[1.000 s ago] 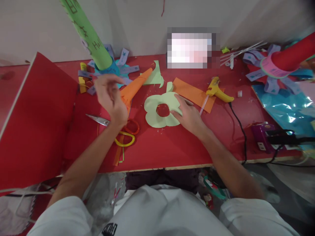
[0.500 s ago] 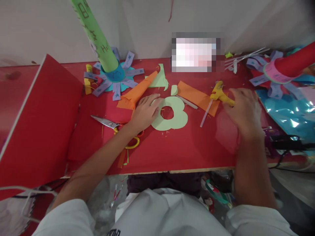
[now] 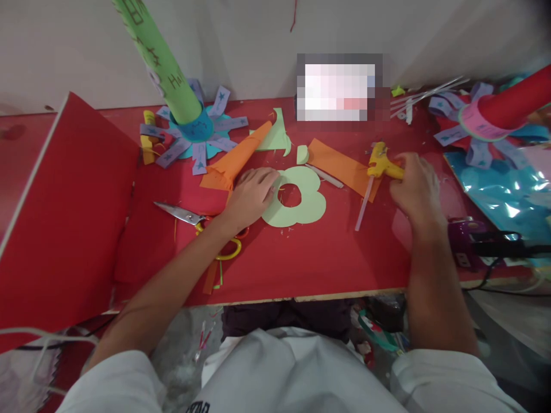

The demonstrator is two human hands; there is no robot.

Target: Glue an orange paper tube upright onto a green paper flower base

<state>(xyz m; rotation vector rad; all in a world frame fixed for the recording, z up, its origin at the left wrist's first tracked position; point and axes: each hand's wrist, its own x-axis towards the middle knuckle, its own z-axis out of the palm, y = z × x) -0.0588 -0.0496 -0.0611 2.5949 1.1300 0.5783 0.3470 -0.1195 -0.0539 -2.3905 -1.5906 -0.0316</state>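
Note:
On the red table [image 3: 327, 258], a pale green flower-shaped paper [image 3: 312, 207] with a round hole lies flat. My left hand [image 3: 252, 198] rests on its left edge, palm down, fingers lying flat. My right hand [image 3: 416, 186] is wrapped round the handle of a yellow glue gun [image 3: 381, 162], from which a clear glue stick [image 3: 364, 206] sticks out toward me. An orange cone [image 3: 243, 155] touches the area behind my left hand. Under my left forearm lie scissors [image 3: 181, 213] with red and yellow handles, partly hidden. An orange paper strip [image 3: 338, 163] lies behind the flower paper.
A green tube [image 3: 172, 86] stands on a blue base at the back left, beside a raised red board [image 3: 69, 229]. A red tube [image 3: 519, 103] with a pink ring is at the back right. A purple device [image 3: 462, 241] with black cables lies right of my right forearm.
The glue gun has turned slightly, its glue stick shifting a little. My right hand has moved slightly left with the handle. The whole view has shifted slightly; my left hand stays on the paper.

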